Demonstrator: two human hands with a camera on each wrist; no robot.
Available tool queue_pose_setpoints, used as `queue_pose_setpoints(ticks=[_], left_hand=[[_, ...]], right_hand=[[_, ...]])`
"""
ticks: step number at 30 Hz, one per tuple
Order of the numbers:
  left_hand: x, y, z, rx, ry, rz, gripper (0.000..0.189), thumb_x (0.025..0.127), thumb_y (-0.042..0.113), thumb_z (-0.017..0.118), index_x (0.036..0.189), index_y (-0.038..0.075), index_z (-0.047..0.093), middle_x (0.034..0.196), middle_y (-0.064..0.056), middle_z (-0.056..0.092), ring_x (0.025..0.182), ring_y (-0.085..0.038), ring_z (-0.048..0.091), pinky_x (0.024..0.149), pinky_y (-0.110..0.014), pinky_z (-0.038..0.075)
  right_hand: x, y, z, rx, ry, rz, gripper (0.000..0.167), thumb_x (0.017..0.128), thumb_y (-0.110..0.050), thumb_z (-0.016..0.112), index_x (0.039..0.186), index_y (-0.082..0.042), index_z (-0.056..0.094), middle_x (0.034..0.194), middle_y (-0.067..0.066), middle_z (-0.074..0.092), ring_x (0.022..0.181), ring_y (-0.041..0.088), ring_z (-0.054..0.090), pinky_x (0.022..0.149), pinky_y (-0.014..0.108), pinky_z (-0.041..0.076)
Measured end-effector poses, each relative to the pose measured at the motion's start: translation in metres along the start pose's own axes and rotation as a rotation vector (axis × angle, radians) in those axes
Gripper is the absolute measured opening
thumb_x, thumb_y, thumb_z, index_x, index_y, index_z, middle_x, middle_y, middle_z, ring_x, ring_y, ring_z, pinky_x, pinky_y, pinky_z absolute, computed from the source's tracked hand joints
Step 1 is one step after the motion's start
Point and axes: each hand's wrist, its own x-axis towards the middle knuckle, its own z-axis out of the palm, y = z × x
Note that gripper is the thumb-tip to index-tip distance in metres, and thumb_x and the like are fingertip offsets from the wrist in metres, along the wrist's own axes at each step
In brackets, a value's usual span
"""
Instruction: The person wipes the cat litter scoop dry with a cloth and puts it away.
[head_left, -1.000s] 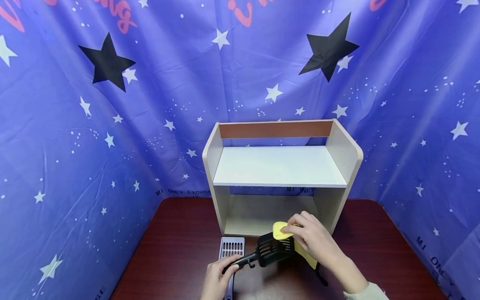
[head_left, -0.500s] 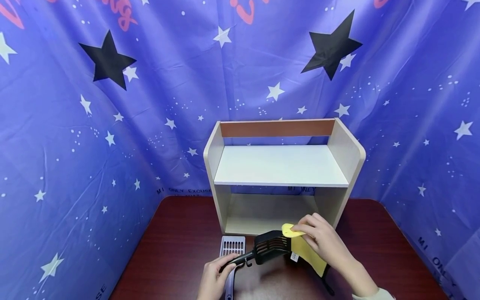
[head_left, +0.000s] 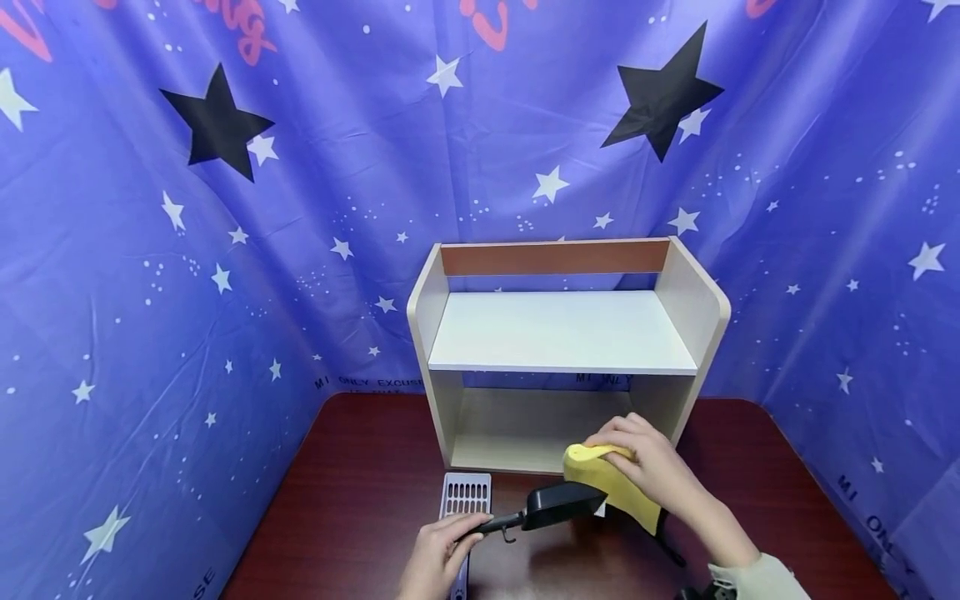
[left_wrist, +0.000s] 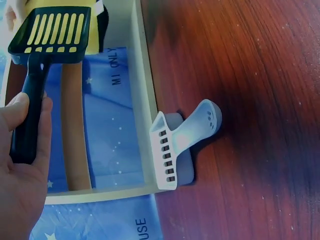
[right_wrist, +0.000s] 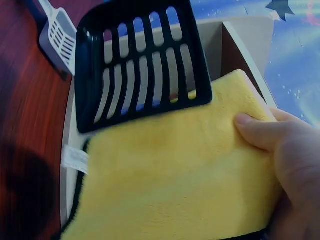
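Observation:
My left hand [head_left: 438, 554] grips the handle of a black slotted litter scoop [head_left: 558, 505], its head tilted and pointing right above the table. In the left wrist view the scoop's slots [left_wrist: 56, 29] show yellow behind them. My right hand [head_left: 648, 462] pinches a folded yellow cloth [head_left: 615, 483] with dark edging and a white tag [right_wrist: 75, 159]. The cloth hangs down beside the scoop's front edge; in the right wrist view it overlaps the lower rim of the black scoop [right_wrist: 142, 112]. A light grey litter scoop [head_left: 467, 492] lies on the table near my left hand.
A two-tier wooden shelf [head_left: 562, 332] with a white upper board stands at the back of the dark red table [head_left: 360, 492]. Blue star-printed curtain [head_left: 337, 167] surrounds the table. A dark object [head_left: 701, 593] shows by the right sleeve.
The black scoop has turned from showing its slotted face to showing its side, dipping slightly. The yellow cloth has drawn right, off the scoop's head, and hangs more fully in view.

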Motion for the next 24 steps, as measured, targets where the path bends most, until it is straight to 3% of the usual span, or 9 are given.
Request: queue_pose_setpoints(ticks=[5,13,17,24], left_hand=[[0.001,-0.002,0.003,0.02,-0.011,0.051,0.031,0.083,0.004,0.074,0.113,0.013,0.073,0.101,-0.001,0.077,0.09,-0.009,0.072,0.081,-0.012,0.053],[0.0,-0.002,0.002,0.025,-0.008,0.051,0.032,0.083,0.004,0.075,0.113,0.013,0.073,0.102,0.001,0.077,0.091,-0.009,0.072,0.083,-0.013,0.053],[0.0,-0.001,-0.001,0.042,0.017,0.046,0.035,0.08,0.001,0.076,0.113,0.014,0.073,0.1,0.002,0.077,0.089,-0.008,0.071,0.08,-0.012,0.052],[0.001,-0.001,-0.004,0.055,0.035,0.024,0.035,0.078,-0.001,0.077,0.11,0.012,0.074,0.1,0.003,0.076,0.089,-0.009,0.072,0.082,-0.012,0.052]], right_hand=[[0.006,-0.008,0.009,0.073,-0.097,-0.049,0.03,0.08,-0.006,0.077,0.101,-0.027,0.075,0.093,-0.018,0.066,0.085,-0.002,0.045,0.068,0.018,0.041],[0.005,-0.016,0.012,0.168,-0.262,-0.007,0.021,0.092,-0.014,0.069,0.103,-0.032,0.073,0.092,-0.018,0.065,0.084,-0.002,0.044,0.068,0.018,0.04],[0.003,-0.015,0.011,0.182,-0.263,-0.029,0.016,0.093,-0.019,0.067,0.105,-0.029,0.073,0.091,-0.013,0.068,0.083,-0.002,0.045,0.069,0.019,0.04],[-0.003,-0.008,0.008,0.183,-0.233,-0.007,0.023,0.089,-0.013,0.071,0.107,-0.026,0.073,0.094,-0.016,0.068,0.083,-0.003,0.046,0.068,0.019,0.041]])
